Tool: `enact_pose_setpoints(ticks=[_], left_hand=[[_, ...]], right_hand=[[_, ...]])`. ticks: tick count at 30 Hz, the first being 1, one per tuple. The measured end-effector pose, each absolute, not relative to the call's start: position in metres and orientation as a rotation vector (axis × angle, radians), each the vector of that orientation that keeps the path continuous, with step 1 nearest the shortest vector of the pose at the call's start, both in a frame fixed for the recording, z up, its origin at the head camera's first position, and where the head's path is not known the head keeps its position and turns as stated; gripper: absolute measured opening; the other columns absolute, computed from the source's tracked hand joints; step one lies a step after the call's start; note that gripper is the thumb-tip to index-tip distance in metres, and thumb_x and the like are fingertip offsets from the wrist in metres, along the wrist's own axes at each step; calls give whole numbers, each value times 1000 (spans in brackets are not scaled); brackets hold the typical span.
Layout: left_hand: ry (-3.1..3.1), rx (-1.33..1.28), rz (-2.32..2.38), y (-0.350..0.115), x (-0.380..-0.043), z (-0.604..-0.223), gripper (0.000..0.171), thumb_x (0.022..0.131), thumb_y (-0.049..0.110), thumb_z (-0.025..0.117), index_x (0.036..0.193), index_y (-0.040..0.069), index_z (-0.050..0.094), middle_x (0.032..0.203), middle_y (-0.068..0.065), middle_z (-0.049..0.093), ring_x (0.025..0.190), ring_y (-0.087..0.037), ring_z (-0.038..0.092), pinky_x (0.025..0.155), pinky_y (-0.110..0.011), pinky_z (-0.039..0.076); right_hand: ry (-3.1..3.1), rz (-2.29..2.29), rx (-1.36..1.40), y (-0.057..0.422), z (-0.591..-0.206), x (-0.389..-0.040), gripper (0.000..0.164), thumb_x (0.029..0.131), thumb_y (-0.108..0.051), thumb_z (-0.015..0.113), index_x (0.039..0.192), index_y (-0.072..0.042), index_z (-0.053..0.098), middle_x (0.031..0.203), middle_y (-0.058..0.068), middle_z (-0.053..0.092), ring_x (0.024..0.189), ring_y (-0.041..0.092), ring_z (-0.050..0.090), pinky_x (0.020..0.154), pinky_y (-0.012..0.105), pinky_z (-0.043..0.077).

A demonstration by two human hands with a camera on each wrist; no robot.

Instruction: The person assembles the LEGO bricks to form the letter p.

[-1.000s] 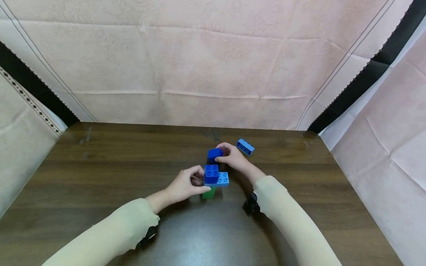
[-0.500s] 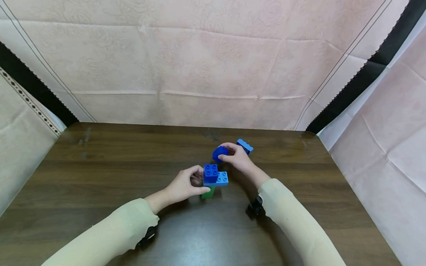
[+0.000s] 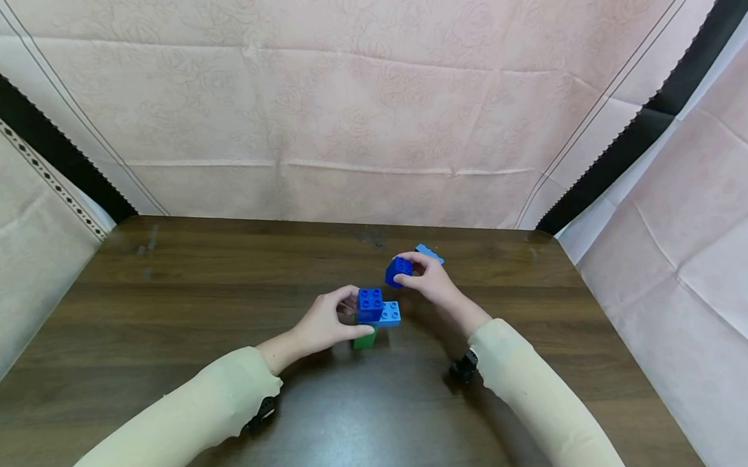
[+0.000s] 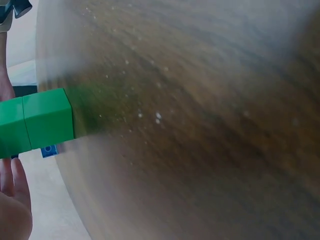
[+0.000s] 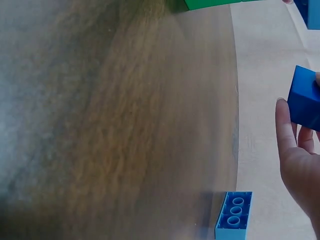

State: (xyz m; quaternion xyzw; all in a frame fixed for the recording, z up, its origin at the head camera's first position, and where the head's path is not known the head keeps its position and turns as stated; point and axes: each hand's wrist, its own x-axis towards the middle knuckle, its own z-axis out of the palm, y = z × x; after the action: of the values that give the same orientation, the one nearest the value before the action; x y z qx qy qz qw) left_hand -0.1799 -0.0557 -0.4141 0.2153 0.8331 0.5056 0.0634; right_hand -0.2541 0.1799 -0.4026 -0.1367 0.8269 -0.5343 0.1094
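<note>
Standing upright near the middle of the dark wooden table (image 3: 167, 323), a small tower of bricks (image 3: 372, 316) is seen nearest the person, its long axis vertical. Two green bricks (image 4: 35, 122) are stacked at its base, the seam between them shown in the left wrist view; a light blue brick (image 3: 390, 313) is set above them, jutting out to the right, and a dark blue square brick (image 3: 370, 304) is seated on top with its four studs pointing up. The tower is gripped from its left side by the left hand (image 3: 324, 324), whose fingers and thumb are curled round the upper bricks.

Just beyond the tower and to its right, one dark blue brick (image 3: 398, 270) is held clear of the table, pinched between the thumb and fingers of the right hand (image 3: 434, 286). It is tilted, and sits at the fingertips, on the hand's left side, apart from the tower. Which way its studs face cannot be told.

Farther back, partly hidden behind the right hand, one light blue long brick (image 5: 233, 216) lies flat on the table near the far edge, studs up, three of them visible in a row in the right wrist view. Pink patterned cloth (image 3: 370, 110) is hung behind the table.
</note>
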Motion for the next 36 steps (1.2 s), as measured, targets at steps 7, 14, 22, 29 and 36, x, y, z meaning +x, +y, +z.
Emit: enact_pose_setpoints(ticks=[7,14,22,29,36], left_hand=[[2520,677,1546,-55,-181,-412,34,80,25,75,107,10,60,98,-3,66,92,-17,59,86,-36,51],[2525,684,1544,-56,-184,-411,30,81,23,74,105,10,61,98,-4,66,91,-17,59,85,-35,52],[2532,676,1572,-56,-187,-414,28,80,22,74,101,11,60,96,-3,66,90,-17,59,85,-37,52],[2528,673,1579,-56,-188,-415,27,80,22,74,99,11,59,95,-4,65,89,-16,60,83,-36,53],[2527,678,1563,-57,-189,-414,27,80,23,74,100,11,59,95,-4,65,89,-16,60,83,-34,53]], right_hand=[[2411,-1589,-443,184,-399,-249,44,88,-13,64,128,-1,51,130,23,50,116,35,52,95,46,47],[2410,-1626,-448,187,-393,-243,42,87,-11,65,127,-1,53,127,23,52,109,32,56,90,41,51],[2397,-1651,-452,193,-385,-234,42,86,-9,66,123,2,53,126,26,52,110,33,56,92,44,50],[2366,-1654,-568,197,-378,-222,40,84,-9,68,120,4,56,121,25,56,100,27,62,84,37,54],[2313,-1659,-720,193,-375,-213,38,82,-11,71,115,4,60,112,20,58,91,17,62,79,26,55]])
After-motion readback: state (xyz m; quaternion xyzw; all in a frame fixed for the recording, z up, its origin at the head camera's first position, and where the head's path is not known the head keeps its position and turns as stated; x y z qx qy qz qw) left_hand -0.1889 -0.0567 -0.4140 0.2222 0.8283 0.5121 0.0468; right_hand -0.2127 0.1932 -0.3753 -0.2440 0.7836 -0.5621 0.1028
